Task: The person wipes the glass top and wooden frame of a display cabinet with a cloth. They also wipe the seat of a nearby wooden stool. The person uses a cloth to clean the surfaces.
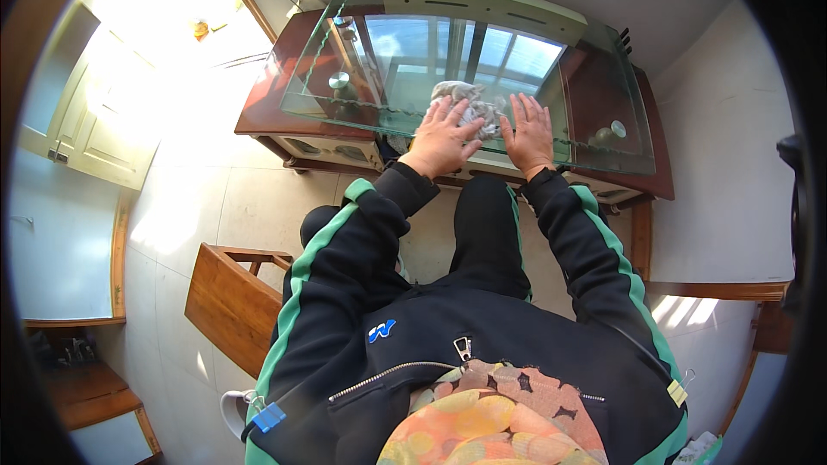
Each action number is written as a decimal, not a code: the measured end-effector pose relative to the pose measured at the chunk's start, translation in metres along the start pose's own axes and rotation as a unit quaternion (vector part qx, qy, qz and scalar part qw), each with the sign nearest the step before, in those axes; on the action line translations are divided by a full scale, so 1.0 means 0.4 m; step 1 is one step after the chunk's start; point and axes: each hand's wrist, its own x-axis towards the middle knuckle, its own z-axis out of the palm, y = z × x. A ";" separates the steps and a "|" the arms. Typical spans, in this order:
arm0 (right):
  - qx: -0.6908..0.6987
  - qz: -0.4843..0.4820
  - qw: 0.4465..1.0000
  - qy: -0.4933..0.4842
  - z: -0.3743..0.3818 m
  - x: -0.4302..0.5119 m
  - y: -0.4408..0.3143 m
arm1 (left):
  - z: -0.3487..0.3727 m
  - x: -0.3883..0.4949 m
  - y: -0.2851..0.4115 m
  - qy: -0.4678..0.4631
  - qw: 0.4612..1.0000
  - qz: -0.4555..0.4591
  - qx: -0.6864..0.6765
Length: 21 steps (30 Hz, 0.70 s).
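My left hand (447, 135) lies with fingers spread over the near left part of a crumpled pale cloth (460, 90). This cloth rests on the clear glass top (400, 93) of a dark red wooden cabinet, near the front edge. To the right of the cloth, my right hand (528, 131) is laid on the glass with its fingers a little apart and nothing in it. Part of the cloth is hidden under my left hand. Window panes and sky are mirrored in the glass.
Round metal supports (339, 81) stand under the glass at left and right. A pale slotted panel (484, 10) runs along the back. At my left is a wooden stool (236, 303), tipped on the tiled floor (177, 284). A cream door (106, 110) stands beyond it.
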 end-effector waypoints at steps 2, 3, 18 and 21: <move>0.001 0.002 1.000 0.001 0.001 -0.001 0.002 | 0.002 0.004 0.011 -0.010 1.000 0.017 0.000; 0.002 0.005 1.000 0.002 0.002 -0.002 0.003 | 0.001 0.002 -0.002 -0.011 1.000 0.024 0.001; 0.026 0.015 1.000 0.008 -0.013 0.002 -0.003 | -0.173 -0.130 -0.536 -0.113 0.895 -0.400 0.162; 0.027 0.015 1.000 0.004 -0.012 0.000 -0.002 | -0.105 -0.047 -0.422 -0.128 0.937 -0.295 0.135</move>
